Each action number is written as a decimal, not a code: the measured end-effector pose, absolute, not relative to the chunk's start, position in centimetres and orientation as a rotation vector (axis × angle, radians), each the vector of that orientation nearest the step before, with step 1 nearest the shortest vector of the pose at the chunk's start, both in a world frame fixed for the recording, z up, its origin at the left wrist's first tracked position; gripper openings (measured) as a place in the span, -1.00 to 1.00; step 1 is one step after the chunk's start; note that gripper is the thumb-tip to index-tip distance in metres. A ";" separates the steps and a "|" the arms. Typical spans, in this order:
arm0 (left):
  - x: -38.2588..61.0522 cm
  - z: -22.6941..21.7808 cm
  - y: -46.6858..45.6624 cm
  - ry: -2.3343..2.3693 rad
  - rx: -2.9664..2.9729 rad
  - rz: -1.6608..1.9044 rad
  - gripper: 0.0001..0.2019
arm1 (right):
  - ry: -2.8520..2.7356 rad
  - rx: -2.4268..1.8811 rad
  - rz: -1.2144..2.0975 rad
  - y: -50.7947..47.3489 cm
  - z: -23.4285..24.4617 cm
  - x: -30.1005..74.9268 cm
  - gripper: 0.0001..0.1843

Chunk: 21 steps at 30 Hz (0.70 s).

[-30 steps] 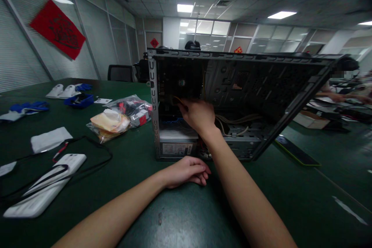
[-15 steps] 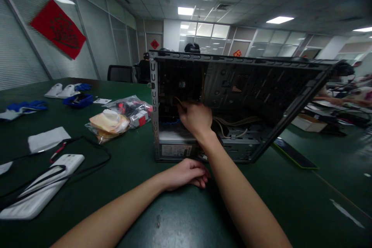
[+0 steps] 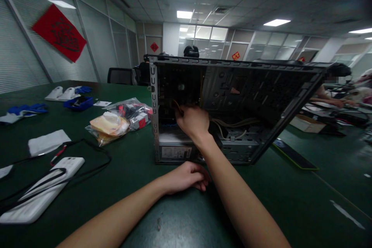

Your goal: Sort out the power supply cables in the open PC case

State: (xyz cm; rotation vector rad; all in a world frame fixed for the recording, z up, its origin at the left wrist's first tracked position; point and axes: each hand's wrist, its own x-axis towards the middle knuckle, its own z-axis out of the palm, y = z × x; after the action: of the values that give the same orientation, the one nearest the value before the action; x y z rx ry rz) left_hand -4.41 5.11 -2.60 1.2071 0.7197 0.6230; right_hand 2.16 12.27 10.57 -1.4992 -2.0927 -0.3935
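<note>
A black computer case (image 3: 238,62) stands on the green table with its open side facing me. Deep inside it, at the left, my right hand (image 3: 193,122) is closed, its fingertips on a thin yellow cable (image 3: 176,104); the exact grip is in shadow. Above that hand sits a dark CPU fan (image 3: 181,86). Below it a labelled power supply (image 3: 176,152) fills the lower left corner. My left hand (image 3: 186,178) rests on the table in front of the case, fingers loosely curled, with nothing visible in them. Pale cables (image 3: 235,123) run along the inside to the right.
To the left lie plastic bags of parts (image 3: 109,126), a blue tray (image 3: 78,103), gloves (image 3: 27,109), a white paper (image 3: 48,142) and a white power strip (image 3: 43,190) with black cords. A black panel (image 3: 295,154) and an open box (image 3: 307,123) are at the right, near another person's arm (image 3: 325,95).
My right hand has shifted slightly left and down inside the case, still at the yellow cable. The left hand stays in place. The view has tilted up slightly.
</note>
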 end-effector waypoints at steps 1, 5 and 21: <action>-4.4 -2.7 5.1 0.724 1.214 0.623 -0.85 | -2.097 -1.502 -0.388 12.3 10.6 2.2 -0.56; -4.3 -2.8 5.1 0.734 1.242 0.619 -0.85 | -2.101 -1.490 -0.402 12.3 10.6 2.2 -0.56; -4.2 -2.8 5.0 0.721 1.345 0.624 -0.83 | -2.133 -1.526 -0.391 12.1 10.9 1.8 -0.55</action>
State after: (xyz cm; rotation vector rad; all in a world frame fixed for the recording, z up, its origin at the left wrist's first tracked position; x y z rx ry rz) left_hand -4.16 5.02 -2.85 1.3454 0.7212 0.6240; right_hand 1.83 12.13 10.89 -1.5261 -2.1333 -0.3910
